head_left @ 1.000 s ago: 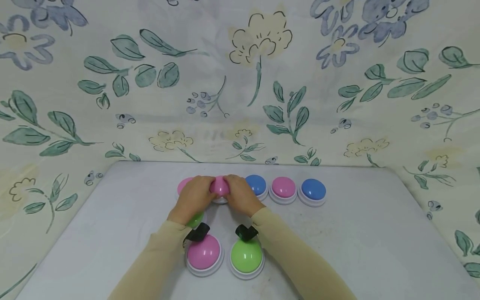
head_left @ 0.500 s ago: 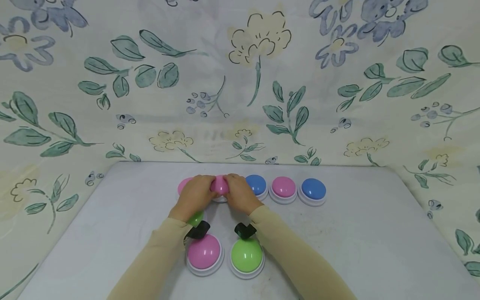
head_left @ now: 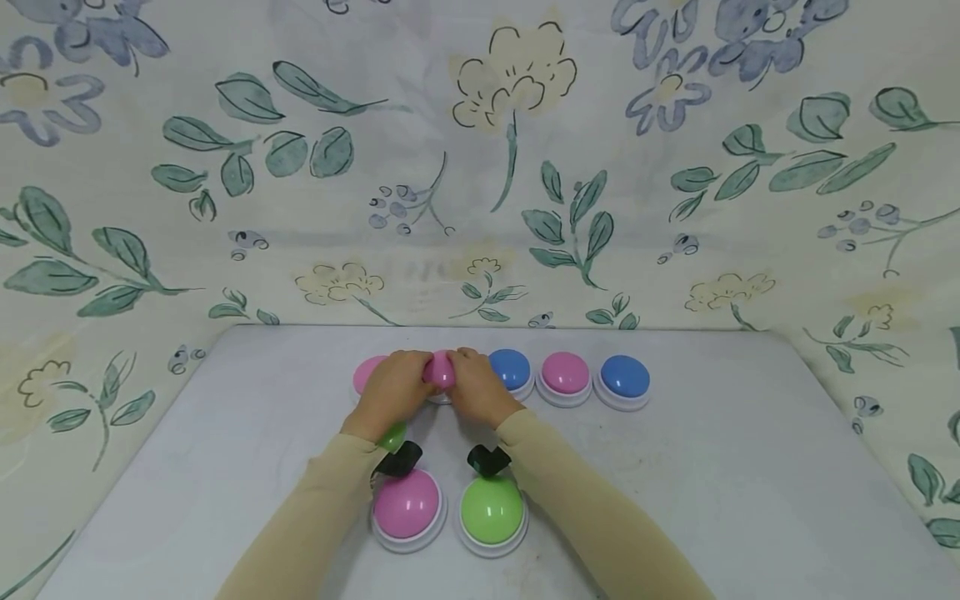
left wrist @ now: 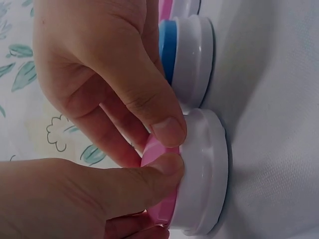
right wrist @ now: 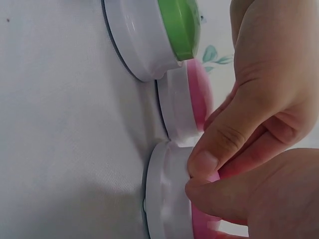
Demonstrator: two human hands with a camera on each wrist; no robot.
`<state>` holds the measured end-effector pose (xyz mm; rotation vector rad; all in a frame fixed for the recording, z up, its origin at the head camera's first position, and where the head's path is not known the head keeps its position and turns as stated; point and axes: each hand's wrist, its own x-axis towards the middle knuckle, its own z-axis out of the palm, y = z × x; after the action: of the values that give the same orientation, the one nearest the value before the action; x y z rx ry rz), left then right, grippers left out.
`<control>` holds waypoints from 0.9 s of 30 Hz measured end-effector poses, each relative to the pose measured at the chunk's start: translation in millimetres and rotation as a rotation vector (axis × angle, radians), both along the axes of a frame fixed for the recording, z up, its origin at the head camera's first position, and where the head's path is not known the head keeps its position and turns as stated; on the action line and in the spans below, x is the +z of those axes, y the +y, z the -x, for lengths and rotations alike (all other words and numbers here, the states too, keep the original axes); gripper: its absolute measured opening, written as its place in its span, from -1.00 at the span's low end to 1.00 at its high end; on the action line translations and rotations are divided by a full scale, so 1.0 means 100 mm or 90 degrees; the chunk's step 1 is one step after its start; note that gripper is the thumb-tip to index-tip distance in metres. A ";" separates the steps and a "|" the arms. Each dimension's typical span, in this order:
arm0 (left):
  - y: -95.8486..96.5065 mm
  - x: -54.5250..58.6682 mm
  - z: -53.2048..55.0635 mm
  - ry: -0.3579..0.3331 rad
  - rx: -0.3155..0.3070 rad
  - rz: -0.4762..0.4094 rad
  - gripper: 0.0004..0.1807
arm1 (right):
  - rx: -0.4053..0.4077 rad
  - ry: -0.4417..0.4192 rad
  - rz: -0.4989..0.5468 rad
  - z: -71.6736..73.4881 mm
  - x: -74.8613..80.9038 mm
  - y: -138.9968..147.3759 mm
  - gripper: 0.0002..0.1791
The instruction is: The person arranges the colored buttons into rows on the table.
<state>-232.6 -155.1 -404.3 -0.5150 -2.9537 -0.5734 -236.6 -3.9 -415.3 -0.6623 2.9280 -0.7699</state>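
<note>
Two hands meet at a pink push button (head_left: pixel 441 372) with a round white base, which stands in the back row on the white table. From the left, my left hand (head_left: pixel 392 392) pinches its pink dome between thumb and fingers. My right hand (head_left: pixel 480 387) grips the same dome from the other side. In the left wrist view the thumbs lie close together at the dome's lower edge, and the white base (left wrist: pixel 204 174) sits on the table. The right wrist view shows both thumbs near the seam too. Much of the dome is hidden by the fingers.
Right of the hands stand a blue button (head_left: pixel 509 369), another pink one (head_left: pixel 566 372) and a second blue one (head_left: pixel 626 377). A pink button (head_left: pixel 367 372) and a green one (head_left: pixel 393 435) are partly covered by the left arm. Nearer stand pink (head_left: pixel 406 505) and green (head_left: pixel 492 510) buttons.
Both hands stay on the pink button and shift only slightly, with the right wrist drifting a little left. The other buttons keep their places.
</note>
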 end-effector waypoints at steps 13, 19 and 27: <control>-0.02 -0.03 0.02 0.012 -0.004 -0.012 -0.71 | 0.024 -0.008 0.026 -0.01 -0.02 0.02 -0.41; -0.07 -0.07 0.03 0.002 -0.019 -0.035 -0.63 | 0.018 -0.027 0.054 -0.01 -0.05 0.04 -0.37; -0.16 -0.02 -0.02 -0.044 -0.006 -0.063 -0.36 | 0.008 -0.036 0.077 -0.03 -0.04 0.06 -0.34</control>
<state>-230.4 -170.9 -406.8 -0.5099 -2.9703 -0.7487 -233.7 2.5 -418.9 -0.6565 2.8421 -0.9541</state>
